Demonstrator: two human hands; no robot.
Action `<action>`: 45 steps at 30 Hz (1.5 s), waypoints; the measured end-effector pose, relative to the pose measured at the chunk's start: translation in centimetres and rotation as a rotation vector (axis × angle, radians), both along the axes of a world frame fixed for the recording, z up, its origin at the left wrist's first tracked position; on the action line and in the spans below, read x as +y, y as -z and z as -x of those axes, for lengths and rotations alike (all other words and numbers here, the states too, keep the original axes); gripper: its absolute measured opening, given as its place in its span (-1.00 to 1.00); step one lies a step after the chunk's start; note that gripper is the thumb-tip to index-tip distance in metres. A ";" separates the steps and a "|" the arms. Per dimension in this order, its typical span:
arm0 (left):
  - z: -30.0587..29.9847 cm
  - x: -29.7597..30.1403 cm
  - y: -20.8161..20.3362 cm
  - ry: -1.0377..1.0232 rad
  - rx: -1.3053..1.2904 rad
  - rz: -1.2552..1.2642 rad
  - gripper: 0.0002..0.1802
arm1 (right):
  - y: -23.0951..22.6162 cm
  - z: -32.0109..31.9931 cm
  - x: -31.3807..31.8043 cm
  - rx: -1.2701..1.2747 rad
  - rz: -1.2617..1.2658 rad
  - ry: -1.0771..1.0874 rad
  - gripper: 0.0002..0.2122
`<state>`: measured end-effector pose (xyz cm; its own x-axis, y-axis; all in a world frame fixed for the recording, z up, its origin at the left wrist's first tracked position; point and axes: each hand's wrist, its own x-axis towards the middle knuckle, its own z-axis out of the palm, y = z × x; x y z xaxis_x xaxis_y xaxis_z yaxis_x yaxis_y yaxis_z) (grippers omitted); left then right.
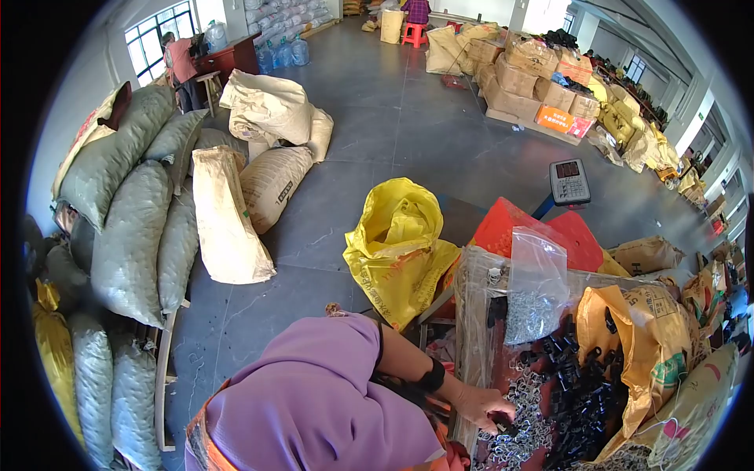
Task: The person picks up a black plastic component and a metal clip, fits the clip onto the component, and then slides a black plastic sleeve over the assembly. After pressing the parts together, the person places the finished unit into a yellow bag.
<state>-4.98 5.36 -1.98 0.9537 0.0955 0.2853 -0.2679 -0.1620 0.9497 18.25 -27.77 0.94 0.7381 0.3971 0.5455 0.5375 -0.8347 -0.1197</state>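
Note:
My left arm, in a purple sleeve with a black band near the wrist, reaches over a worktable (475,314) at the lower right. The fingers of my left hand (477,407) are closed round a small black piece (504,424), partly hidden by them; its exact kind does not show. Just beneath and beside the hand lies a spread of small silver metal pieces (534,400). To its right is a heap of small black parts (569,377). Behind them stands a clear plastic bag (534,294) with small shiny pieces inside. My right hand is out of view.
An orange-yellow sack (652,314) opens onto the black heap. Beyond the table are a red chair back (503,228) and a digital scale display (569,182). A yellow sack (393,235) stands on the floor ahead. Stuffed grey sacks (129,235) pile up at left; cartons (518,78) stand far right.

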 end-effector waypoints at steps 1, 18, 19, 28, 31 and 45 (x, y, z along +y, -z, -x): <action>0.1 0.0 0.0 0.009 0.012 0.010 -0.42 | 0.1 0.0 0.1 0.002 0.002 -0.002 -0.66; 0.0 0.1 0.1 0.005 -0.003 0.008 -0.47 | 0.5 -0.4 1.0 0.012 0.042 -0.026 -0.65; 0.0 0.1 0.1 0.002 -0.009 0.001 -0.47 | 0.6 -0.5 1.1 0.012 0.043 -0.028 -0.65; 0.1 0.1 -0.2 -0.004 -0.010 -0.008 -0.45 | 1.2 -0.7 1.8 0.018 0.042 -0.030 -0.64; 0.1 0.1 -0.2 0.004 -0.010 -0.005 -0.45 | 1.4 -0.7 1.9 0.020 0.038 -0.026 -0.64; -0.2 0.0 0.3 0.005 -0.020 -0.003 -0.47 | 1.8 -1.4 1.6 0.020 0.057 -0.018 -0.62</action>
